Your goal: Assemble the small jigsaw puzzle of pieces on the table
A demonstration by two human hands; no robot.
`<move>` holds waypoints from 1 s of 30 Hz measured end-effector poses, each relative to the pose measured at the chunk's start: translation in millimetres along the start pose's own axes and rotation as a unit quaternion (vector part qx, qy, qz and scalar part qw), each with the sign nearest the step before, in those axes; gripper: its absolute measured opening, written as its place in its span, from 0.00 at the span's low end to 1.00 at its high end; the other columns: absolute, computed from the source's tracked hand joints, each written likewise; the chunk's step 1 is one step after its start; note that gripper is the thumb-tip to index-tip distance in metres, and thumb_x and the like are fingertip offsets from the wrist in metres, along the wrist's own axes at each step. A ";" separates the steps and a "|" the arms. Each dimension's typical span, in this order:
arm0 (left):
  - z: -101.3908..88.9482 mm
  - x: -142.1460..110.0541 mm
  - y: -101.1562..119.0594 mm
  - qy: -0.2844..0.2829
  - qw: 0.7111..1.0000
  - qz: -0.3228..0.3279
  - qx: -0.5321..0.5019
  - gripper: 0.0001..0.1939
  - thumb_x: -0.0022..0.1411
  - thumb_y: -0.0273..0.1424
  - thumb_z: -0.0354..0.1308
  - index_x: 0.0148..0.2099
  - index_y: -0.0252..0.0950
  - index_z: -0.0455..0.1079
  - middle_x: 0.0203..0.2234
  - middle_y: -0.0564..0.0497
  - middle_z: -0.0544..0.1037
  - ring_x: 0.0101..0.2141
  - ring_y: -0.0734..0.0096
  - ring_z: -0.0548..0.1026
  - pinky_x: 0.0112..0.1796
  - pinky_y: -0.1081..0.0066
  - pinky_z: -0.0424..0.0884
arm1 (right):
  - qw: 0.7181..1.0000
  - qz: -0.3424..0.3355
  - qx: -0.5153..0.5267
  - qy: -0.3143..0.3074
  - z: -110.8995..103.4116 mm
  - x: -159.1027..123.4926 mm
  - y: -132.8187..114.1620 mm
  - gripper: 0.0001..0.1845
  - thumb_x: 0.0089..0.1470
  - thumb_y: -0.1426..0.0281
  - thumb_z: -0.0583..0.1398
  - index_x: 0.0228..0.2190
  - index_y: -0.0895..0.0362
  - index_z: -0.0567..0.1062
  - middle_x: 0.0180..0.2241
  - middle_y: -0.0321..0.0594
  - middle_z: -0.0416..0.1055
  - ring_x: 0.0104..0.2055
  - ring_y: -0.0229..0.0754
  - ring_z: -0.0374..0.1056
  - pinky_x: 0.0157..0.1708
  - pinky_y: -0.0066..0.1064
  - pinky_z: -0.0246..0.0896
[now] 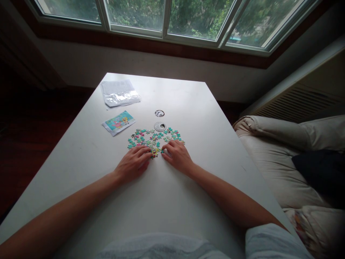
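Many small jigsaw puzzle pieces (pixel 158 144), in teal, pink, yellow and pale green, lie loosely spread on the white table (pixel 172 208). My left hand (pixel 134 160) rests palm down at their near left edge, fingers stretched out and touching a yellow cluster of pieces (pixel 154 153). To the right of that cluster, my right hand (pixel 177 155) has its fingers curled, with a small teal puzzle piece (pixel 162 151) showing at the thumb and fingertips. Some pieces are hidden under both hands.
Left of the pieces lies a colourful picture card (pixel 119 123). Behind it are papers in a clear plastic sleeve (pixel 120 92). Two round fittings (pixel 160 126) are set in the tabletop. A light-coloured sofa (pixel 277 162) stands along the right side, and windows (pixel 167 18) are beyond the table.
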State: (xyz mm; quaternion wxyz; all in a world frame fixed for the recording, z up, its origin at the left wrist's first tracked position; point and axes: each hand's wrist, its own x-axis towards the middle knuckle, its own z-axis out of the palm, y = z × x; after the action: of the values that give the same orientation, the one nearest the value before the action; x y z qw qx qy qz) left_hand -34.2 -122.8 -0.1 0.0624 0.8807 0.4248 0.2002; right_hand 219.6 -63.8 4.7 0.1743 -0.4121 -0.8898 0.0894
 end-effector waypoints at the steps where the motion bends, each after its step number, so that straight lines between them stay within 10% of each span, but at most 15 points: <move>1: 0.2 0.1 0.0 0.001 1.000 0.003 -0.001 0.19 0.68 0.27 0.53 0.59 0.40 0.70 0.58 0.45 0.73 0.61 0.56 0.67 0.61 0.51 0.66 | 1.000 0.000 0.004 0.001 0.5 0.2 0.0 0.08 0.61 0.64 0.63 0.41 0.54 0.76 0.40 0.43 0.71 0.47 0.48 0.63 0.51 0.40 0.56; 30: 2.1 -0.4 -1.3 -0.012 1.000 0.007 -0.006 0.22 0.69 0.28 0.53 0.63 0.42 0.67 0.61 0.46 0.71 0.63 0.54 0.64 0.62 0.49 0.64 | 0.997 -0.047 0.054 -0.011 6.4 -0.4 -7.2 0.09 0.62 0.64 0.62 0.43 0.54 0.75 0.42 0.43 0.70 0.48 0.47 0.63 0.52 0.39 0.57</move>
State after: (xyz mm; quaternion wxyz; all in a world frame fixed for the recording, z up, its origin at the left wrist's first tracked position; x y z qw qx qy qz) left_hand -34.5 -122.2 -2.5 0.0713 0.8854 0.4167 0.1931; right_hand 212.3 -68.9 0.9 0.1907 -0.3585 -0.9041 0.1329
